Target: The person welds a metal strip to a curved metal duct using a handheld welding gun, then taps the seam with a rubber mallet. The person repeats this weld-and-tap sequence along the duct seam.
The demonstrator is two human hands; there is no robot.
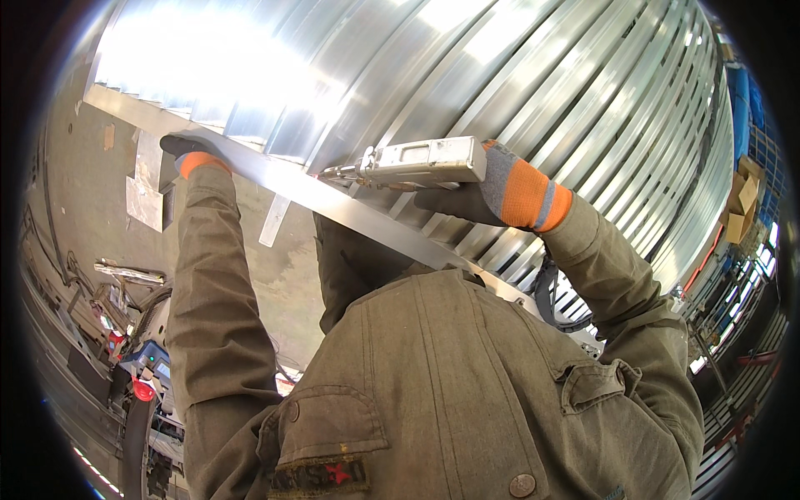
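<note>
My right hand, in a grey and orange work glove, is closed round a silver-white, box-bodied welding gun. The gun's narrow nozzle points left and meets the top of a long flat metal bar. This bar runs along the near edge of a large panel of parallel shiny metal slats. Farther left on the same bar rests my left hand, gloved alike, its fingers bent over the edge and partly hidden. Strong glare washes out the slats beyond it.
A short metal strip juts out below the bar. Cut sheet pieces lie on the concrete floor. A blue machine with a lit display stands at lower left. Black cable hangs below my right forearm; cardboard boxes sit at far right.
</note>
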